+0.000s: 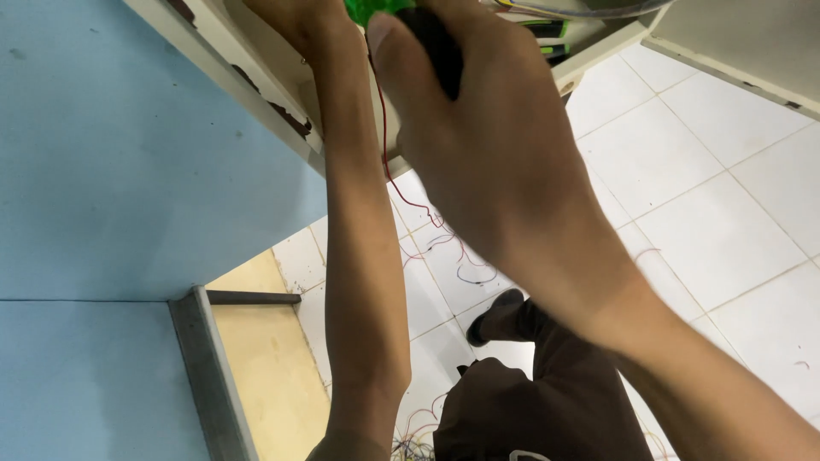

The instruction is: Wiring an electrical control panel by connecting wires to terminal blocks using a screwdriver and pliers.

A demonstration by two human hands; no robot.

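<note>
Head view: right hand [487, 154] is clenched on a black tool handle [437, 47], axis toward 12 o'clock, tip meeting a green part [369, 8]; left hand [290, 21], nearer it, probably steadies it, grip unclear.

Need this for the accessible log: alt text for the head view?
Two bare forearms reach up to a cream workbench edge; the right hand grips a black-handled tool beside a green part, the left hand next to it. A thin red wire hangs toward the white tiled floor, littered with wire scraps.
</note>
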